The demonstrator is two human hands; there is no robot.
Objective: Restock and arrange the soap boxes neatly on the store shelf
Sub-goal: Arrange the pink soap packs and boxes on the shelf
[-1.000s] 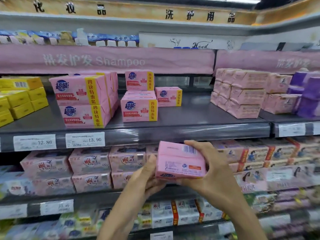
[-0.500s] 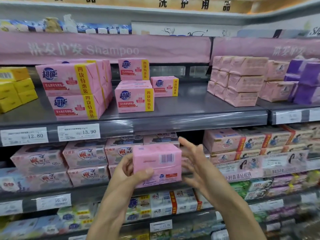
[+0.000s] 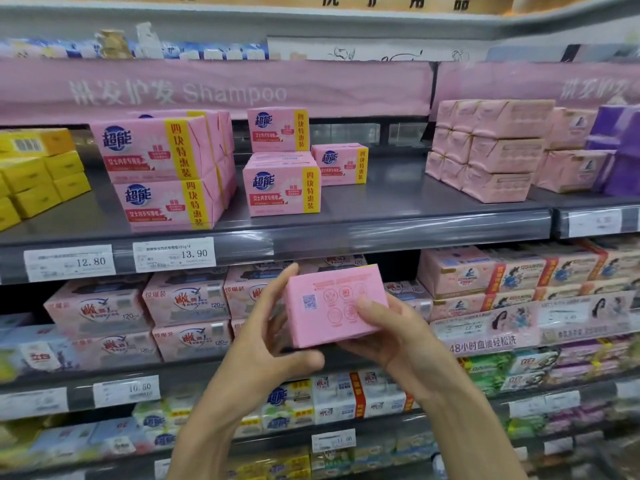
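I hold a pink soap box (image 3: 332,306) in front of the shelves, its back with a QR code and round icons facing me. My left hand (image 3: 273,330) grips its left end, thumb under it. My right hand (image 3: 391,330) grips its right end, thumb on the face. On the grey shelf (image 3: 398,216) above stand matching pink boxes with yellow bands: a two-high stack (image 3: 162,174) at the left, a single front box (image 3: 282,188) with others behind it, and one box (image 3: 341,163) further back.
Yellow boxes (image 3: 34,174) sit at the shelf's far left, pale pink wrapped blocks (image 3: 491,150) and purple packs (image 3: 620,150) at the right. Bare shelf lies between the pink boxes and the wrapped blocks. Lower shelves are packed with other soap packs (image 3: 187,299). Price tags (image 3: 175,254) line the edge.
The box has been turned over in my hands: the barcode side gave way to the QR-code back. My right hand, briefly off it, grips it again. The box sits further right.
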